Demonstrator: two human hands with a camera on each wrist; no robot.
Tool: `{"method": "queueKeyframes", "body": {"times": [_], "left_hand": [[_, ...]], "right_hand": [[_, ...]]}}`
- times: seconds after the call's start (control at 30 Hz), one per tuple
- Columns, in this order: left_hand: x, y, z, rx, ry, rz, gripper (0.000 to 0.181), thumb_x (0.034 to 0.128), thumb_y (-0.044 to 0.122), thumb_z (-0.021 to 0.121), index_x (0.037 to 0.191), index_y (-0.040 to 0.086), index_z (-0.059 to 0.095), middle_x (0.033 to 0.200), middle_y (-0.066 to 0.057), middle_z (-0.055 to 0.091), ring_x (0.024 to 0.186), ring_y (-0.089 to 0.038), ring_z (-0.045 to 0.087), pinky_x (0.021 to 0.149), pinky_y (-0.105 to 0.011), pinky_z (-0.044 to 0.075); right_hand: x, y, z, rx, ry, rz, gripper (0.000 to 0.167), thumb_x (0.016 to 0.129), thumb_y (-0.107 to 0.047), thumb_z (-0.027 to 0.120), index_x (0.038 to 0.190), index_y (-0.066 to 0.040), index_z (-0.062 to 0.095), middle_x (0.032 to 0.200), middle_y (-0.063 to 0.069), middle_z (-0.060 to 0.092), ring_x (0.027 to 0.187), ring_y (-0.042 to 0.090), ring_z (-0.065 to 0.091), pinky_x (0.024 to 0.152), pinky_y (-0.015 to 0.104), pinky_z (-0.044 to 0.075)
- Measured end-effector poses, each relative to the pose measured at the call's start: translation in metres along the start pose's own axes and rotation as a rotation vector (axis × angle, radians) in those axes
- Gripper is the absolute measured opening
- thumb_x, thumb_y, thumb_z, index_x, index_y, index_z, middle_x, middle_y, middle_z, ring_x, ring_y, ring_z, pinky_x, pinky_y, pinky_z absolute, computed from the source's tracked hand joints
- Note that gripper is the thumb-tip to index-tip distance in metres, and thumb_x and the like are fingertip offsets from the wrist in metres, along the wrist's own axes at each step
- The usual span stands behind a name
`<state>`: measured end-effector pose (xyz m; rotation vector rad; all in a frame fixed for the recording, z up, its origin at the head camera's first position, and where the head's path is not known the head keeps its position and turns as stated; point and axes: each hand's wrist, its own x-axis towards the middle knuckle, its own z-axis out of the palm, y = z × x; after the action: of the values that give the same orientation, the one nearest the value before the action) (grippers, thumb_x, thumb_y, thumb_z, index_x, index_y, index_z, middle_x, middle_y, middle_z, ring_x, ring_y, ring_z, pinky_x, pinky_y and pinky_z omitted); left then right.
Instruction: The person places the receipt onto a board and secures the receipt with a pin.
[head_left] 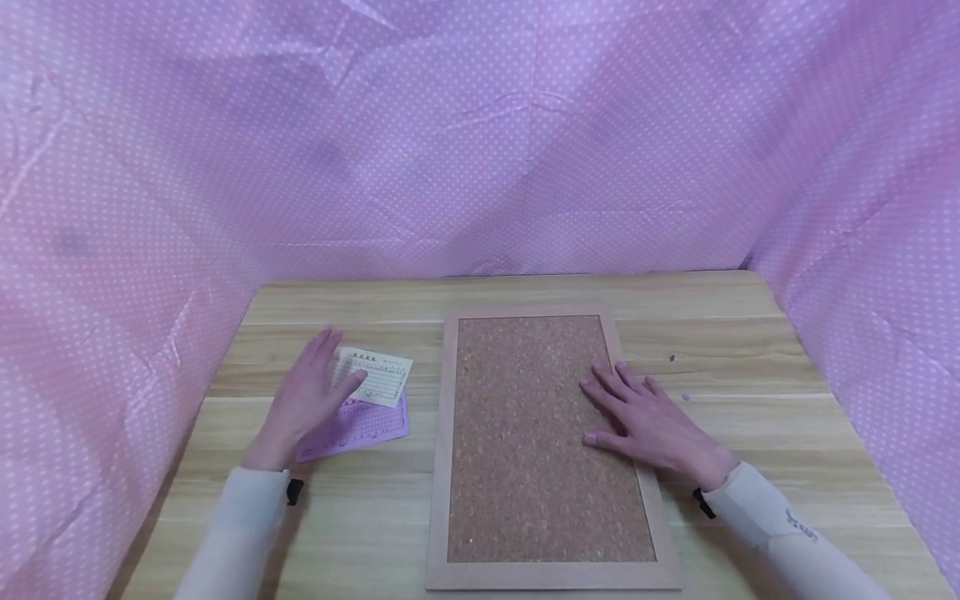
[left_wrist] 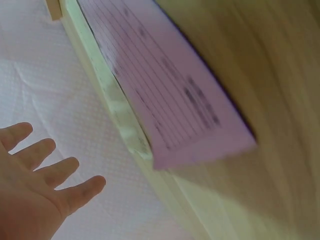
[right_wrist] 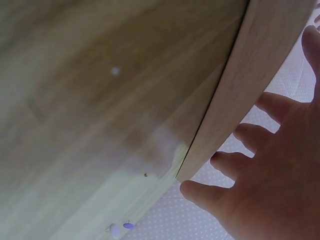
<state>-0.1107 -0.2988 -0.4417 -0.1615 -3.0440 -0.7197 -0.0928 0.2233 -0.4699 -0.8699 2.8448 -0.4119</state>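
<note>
My left hand [head_left: 303,408], fingers loose, grips nothing by the cream slip [head_left: 386,385] lapping the purple slip [head_left: 367,427], left of the corkboard [head_left: 540,475]: light, floppy, a corner-pinch job. My right hand [head_left: 652,425], spread, ungripping, is over its right edge; looks stiff, hold the frame [head_left: 555,576].

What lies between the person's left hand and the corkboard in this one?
In the head view, the cream sheet and purple sheet show beside the left hand; past them, only bare tabletop reaches to the corkboard.
</note>
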Motion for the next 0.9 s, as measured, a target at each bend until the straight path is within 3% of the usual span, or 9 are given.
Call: {"method": "queueKeyframes", "body": {"times": [0.4,0.9], "left_hand": [[0.007,-0.03,-0.013,0.017,-0.058,-0.033,0.091,0.1024,0.057,0.055,0.163,-0.002,0.019,0.168,-0.029,0.015,0.15,-0.054,0.018,0.117,-0.073,0.017],[0.025,-0.054,-0.017,-0.002,-0.115,-0.022,0.086,0.1001,0.043,0.067,0.158,-0.006,0.028,0.159,-0.036,0.03,0.143,-0.059,0.029,0.115,-0.072,0.023]], "right_hand": [[0.0,-0.001,0.0,-0.001,0.007,0.004,0.084,0.097,-0.067,0.057,0.161,-0.015,0.039,0.171,0.014,0.021,0.153,0.046,0.02,0.115,0.074,0.022],[0.001,-0.002,-0.001,-0.018,0.004,0.007,0.082,0.098,-0.065,0.056,0.16,-0.014,0.04,0.17,0.014,0.025,0.154,0.046,0.019,0.115,0.073,0.023]]}}
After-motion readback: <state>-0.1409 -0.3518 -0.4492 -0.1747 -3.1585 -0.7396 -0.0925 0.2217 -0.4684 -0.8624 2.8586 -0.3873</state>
